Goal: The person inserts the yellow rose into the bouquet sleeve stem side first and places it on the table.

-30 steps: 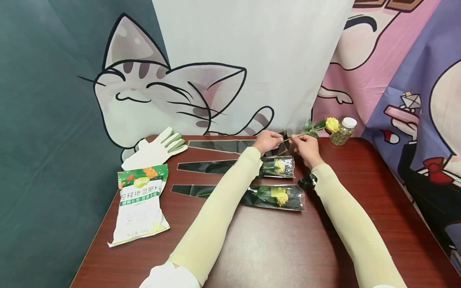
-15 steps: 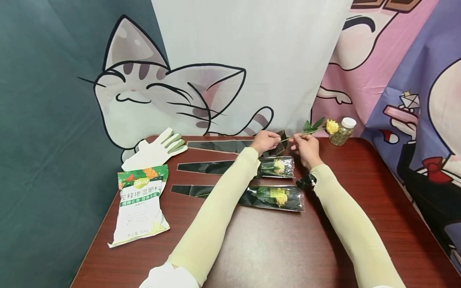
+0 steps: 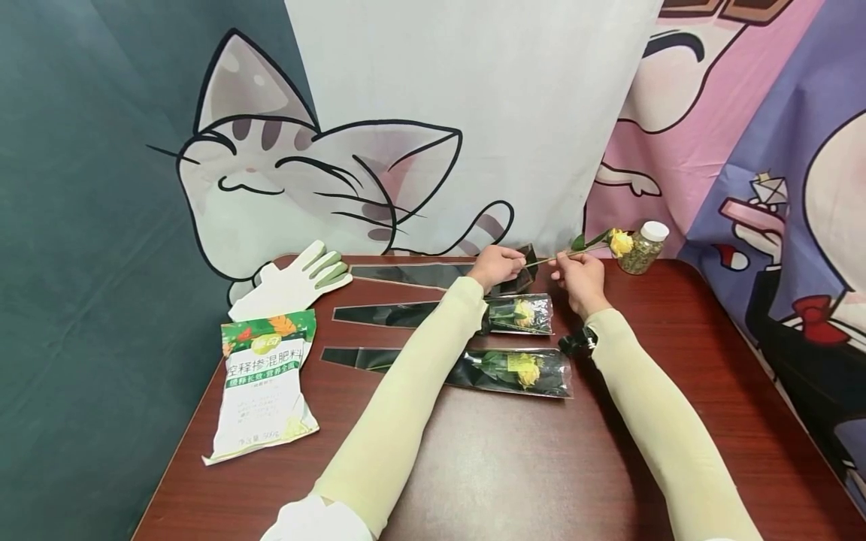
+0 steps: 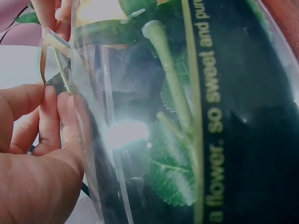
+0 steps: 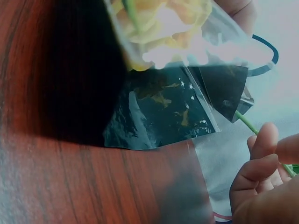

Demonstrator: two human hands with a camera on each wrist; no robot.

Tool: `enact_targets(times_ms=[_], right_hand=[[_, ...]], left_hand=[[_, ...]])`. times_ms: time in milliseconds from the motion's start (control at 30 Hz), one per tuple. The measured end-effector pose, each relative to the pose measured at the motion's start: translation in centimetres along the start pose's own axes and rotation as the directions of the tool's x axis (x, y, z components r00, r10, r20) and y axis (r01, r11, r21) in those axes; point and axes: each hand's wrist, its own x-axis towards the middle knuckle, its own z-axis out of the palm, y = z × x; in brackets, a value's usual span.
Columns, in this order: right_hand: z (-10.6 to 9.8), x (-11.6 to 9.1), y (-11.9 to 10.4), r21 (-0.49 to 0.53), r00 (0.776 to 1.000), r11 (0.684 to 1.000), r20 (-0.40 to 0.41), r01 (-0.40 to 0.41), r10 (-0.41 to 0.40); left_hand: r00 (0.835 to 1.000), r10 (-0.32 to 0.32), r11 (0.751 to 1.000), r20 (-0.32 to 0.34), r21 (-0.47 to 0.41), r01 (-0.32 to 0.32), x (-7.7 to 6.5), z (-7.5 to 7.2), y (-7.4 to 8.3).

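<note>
My right hand pinches the green stem of a yellow rose, whose bloom points right. The stem's lower end runs into the mouth of a long black-and-clear flower sleeve at the table's back. My left hand pinches that sleeve near its mouth, which stands spread in the right wrist view. In front lie two more sleeves, the middle one and the near one, each with a yellow rose inside. Printed lettering and leaves of a wrapped rose fill much of the left wrist view.
Behind the bloom stands a clear jar with a white lid. At left on the brown table lie a white-and-green glove and a fertilizer bag. A printed cloth hangs right behind the table.
The rose has tilted down and shifted slightly left, its stem moving toward the sleeve's mouth. My left hand and the sleeve have shifted a little left.
</note>
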Motion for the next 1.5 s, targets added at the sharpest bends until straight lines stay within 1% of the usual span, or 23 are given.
enact_targets(times_ms=[233, 467, 700, 833, 933, 1033, 1133, 1200, 1333, 1500], right_hand=[[-0.1, -0.2, -0.1, -0.077, 0.999, 0.997, 0.045, -0.001, 0.005], [0.0, 0.0, 0.1, -0.088, 0.995, 0.996, 0.100, -0.012, 0.021], [0.5, 0.1, 0.1, -0.125, 0.992, 0.992, 0.121, -0.006, 0.021], [0.4, -0.1, -0.2, -0.090, 0.980, 0.995, 0.188, -0.045, 0.061], [0.1, 0.0, -0.2, -0.032, 0.970, 0.996, 0.227, -0.086, 0.091], [-0.2, 0.2, -0.1, 0.013, 0.962, 0.994, 0.254, -0.111, 0.104], [-0.3, 0.2, 0.0, 0.039, 0.957, 0.992, 0.271, -0.121, 0.106], [-0.4, 0.1, 0.0, 0.057, 0.956, 0.990, 0.272, -0.127, 0.107], [-0.5, -0.1, 0.0, 0.080, 0.966, 0.990, 0.242, -0.112, 0.090], [-0.5, -0.1, 0.0, 0.045, 0.976, 0.996, 0.209, -0.070, 0.059]], left_hand=[[1.000, -0.013, 1.000, -0.006, -0.005, 0.013, 0.2, 0.0, 0.2], [1.000, 0.000, 0.999, -0.002, -0.035, 0.000, 0.1, 0.2, 0.4], [1.000, 0.003, 0.998, -0.004, -0.062, -0.003, 0.2, 0.0, 0.6], [1.000, 0.001, 0.999, -0.008, -0.050, -0.001, 0.3, -0.2, 0.5], [1.000, -0.007, 0.999, -0.014, -0.035, 0.006, 0.2, -0.2, 0.5], [1.000, -0.006, 1.000, -0.019, -0.017, 0.006, 0.1, -0.3, 0.4], [1.000, -0.004, 1.000, -0.021, -0.023, 0.003, 0.0, -0.3, 0.4], [1.000, -0.005, 0.999, -0.020, -0.032, 0.004, -0.1, -0.3, 0.3], [1.000, -0.005, 1.000, -0.014, -0.028, 0.004, 0.0, -0.4, 0.2], [1.000, -0.004, 1.000, -0.024, -0.023, 0.003, 0.2, -0.4, 0.5]])
